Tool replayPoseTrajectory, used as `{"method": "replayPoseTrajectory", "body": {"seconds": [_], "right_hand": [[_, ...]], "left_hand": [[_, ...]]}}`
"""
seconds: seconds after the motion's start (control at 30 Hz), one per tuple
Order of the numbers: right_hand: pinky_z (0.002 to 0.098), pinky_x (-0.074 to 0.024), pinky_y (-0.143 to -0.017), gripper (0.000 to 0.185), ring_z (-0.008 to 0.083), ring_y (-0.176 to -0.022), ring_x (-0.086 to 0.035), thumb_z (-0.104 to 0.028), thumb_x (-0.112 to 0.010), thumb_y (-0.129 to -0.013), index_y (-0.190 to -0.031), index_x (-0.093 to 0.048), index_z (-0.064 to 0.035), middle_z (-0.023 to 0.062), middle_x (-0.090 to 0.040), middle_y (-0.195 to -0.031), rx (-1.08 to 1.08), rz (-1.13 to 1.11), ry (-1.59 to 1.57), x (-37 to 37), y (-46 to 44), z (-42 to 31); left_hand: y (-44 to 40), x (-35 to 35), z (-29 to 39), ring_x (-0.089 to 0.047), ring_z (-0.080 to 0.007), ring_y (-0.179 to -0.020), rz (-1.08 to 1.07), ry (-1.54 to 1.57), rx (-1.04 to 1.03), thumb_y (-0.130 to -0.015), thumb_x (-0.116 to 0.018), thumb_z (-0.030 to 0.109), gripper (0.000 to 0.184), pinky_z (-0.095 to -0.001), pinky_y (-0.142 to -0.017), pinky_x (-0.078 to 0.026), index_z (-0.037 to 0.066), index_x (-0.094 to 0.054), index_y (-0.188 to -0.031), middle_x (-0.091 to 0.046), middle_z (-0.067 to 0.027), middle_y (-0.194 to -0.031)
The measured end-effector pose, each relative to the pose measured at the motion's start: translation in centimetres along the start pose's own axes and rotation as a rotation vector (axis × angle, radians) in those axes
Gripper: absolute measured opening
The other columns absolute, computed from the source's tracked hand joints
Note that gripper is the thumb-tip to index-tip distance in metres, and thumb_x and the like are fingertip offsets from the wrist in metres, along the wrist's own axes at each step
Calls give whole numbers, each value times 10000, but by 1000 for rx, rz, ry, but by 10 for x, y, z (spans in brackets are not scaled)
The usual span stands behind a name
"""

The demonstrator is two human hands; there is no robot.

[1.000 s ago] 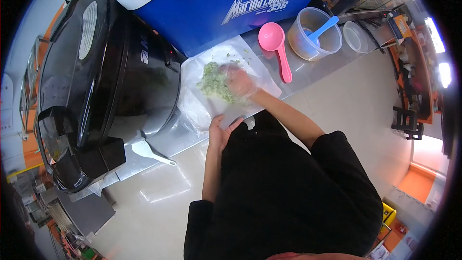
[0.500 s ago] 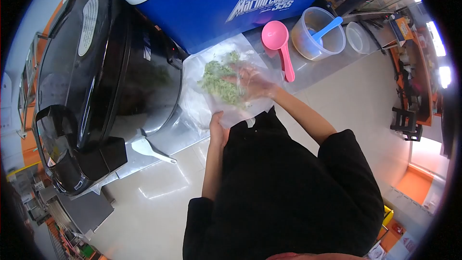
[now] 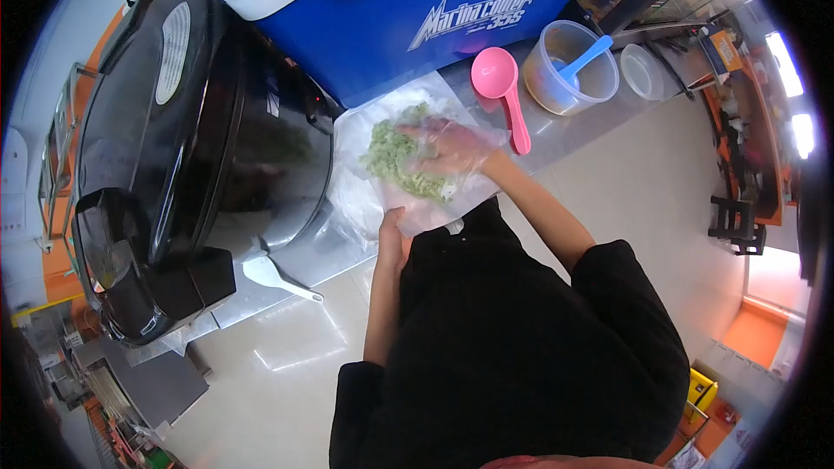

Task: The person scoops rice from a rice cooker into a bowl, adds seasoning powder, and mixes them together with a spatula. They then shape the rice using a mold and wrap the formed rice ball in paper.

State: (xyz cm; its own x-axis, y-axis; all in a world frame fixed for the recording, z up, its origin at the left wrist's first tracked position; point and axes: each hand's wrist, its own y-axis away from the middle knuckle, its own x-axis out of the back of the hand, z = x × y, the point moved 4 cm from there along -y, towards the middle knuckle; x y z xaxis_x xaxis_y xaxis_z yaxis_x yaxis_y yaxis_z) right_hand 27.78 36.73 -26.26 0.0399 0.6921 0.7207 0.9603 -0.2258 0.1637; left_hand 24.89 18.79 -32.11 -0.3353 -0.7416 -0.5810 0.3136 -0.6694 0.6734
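Overall, the scene is laid out along a grey metal counter [image 3: 556, 126]. A blue hard-sided cooler [image 3: 391, 52] and a glossy black rounded cooker [image 3: 269, 135] are seated behind and to the left. Between them and the person, a white translucent sheet [image 3: 445, 97] is spread. At its middle, a pale-green shredded mass [image 3: 389, 156] is heaped. Its right side is covered by the right hand [image 3: 456, 148], gloved in clear film, fingers extended and spread. The sheet's near edge is met by the left hand [image 3: 391, 239], thumb uppermost; whether it is pinched cannot be told, fingers being hidden. To the right, a pink plastic scoop [image 3: 493, 76] is noted.
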Motion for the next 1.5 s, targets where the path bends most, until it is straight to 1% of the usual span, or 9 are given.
{"method": "replayPoseTrajectory", "body": {"seconds": [0.27, 0.47, 0.67, 0.77, 0.87, 1.0, 1.2, 1.37, 1.5], "right_hand": [[395, -245, -986, 679, 324, -1214, -285, -500, -476, -760, -1264, -353, -62, 193, -386, -1249, -396, 11, 496, -31, -46, -10], [381, -317, -922, 500, 301, -1106, -378, -349, -535, -730, -1135, -473, -62, 127, -471, -1111, -213, 281, 276, -63, -55, 17], [406, -275, -974, 529, 352, -1191, -284, -183, -558, -713, -1226, -430, -190, 158, -370, -1267, 130, -224, -124, -12, -43, 19], [437, -201, -1010, 638, 391, -1245, -189, -199, -593, -688, -1278, -366, -287, 186, -195, -1374, 273, -193, 118, 2, -33, 22], [454, -125, -1029, 718, 407, -1264, -135, -283, -620, -672, -1314, -301, -303, 186, -72, -1407, 43, -355, 59, 5, -30, -2], [438, -198, -1006, 804, 331, -1259, -200, -272, -681, -633, -1318, -261, -298, 170, -202, -1370, 166, -392, 393, -17, -41, -24], [364, -338, -915, 535, 227, -1090, -430, -260, -659, -651, -1130, -453, -141, 73, -436, -1179, 192, 33, -821, -76, -39, 34], [366, -348, -904, 441, 242, -1009, -474, -266, -630, -646, -1046, -521, -117, 77, -459, -1133, 181, -84, 399, -44, -43, -4], [386, -299, -946, 485, 273, -1062, -441, -313, -625, -643, -1084, -522, -137, 93, -420, -1219, 140, -184, 151, -38, -52, 12]], "left_hand": [[-4, 4, -2, -485, -265, -982, 30, -45, -49, -784, -440, 142, 363, -411, -862, -410, -5, -385, -1111, -445, -143, -1087], [-9, 8, -8, -495, -266, -955, -19, 17, -72, -772, -449, 129, 367, -392, -851, -421, -16, -387, -1103, -468, -134, -1020], [-1, 2, 0, -489, -252, -1000, 91, -24, -68, -756, -433, 120, 284, -390, -899, -354, -18, -464, -1003, -508, -128, -1032], [-16, 22, -12, -466, -255, -1036, 34, -40, -93, -733, -421, 98, 334, -389, -919, -337, -24, -438, -1044, -490, -125, -1056], [-27, 40, -19, -424, -271, -1093, 28, -89, -179, -706, -404, 64, 459, -393, -947, -311, -5, -366, -1158, -445, -123, -1123], [-18, 22, -12, -378, -287, -1141, -34, -40, -301, -675, -385, 28, 623, -403, -969, -288, 61, -239, -1280, -381, -119, -1198], [-16, 25, -13, -326, -243, -1164, -43, 19, -229, -635, -383, -22, 799, -362, -992, -255, 135, -83, -1359, -320, -100, -1252], [-13, 30, -11, -322, -230, -1171, 39, -131, -361, -639, -381, -4, 814, -315, -975, -264, 101, -39, -1370, -273, -110, -1310], [-8, 26, -3, -297, -224, -1200, 46, -202, -423, -635, -389, 15, 816, -293, -969, -257, 75, -49, -1374, -201, -123, -1374]]}}
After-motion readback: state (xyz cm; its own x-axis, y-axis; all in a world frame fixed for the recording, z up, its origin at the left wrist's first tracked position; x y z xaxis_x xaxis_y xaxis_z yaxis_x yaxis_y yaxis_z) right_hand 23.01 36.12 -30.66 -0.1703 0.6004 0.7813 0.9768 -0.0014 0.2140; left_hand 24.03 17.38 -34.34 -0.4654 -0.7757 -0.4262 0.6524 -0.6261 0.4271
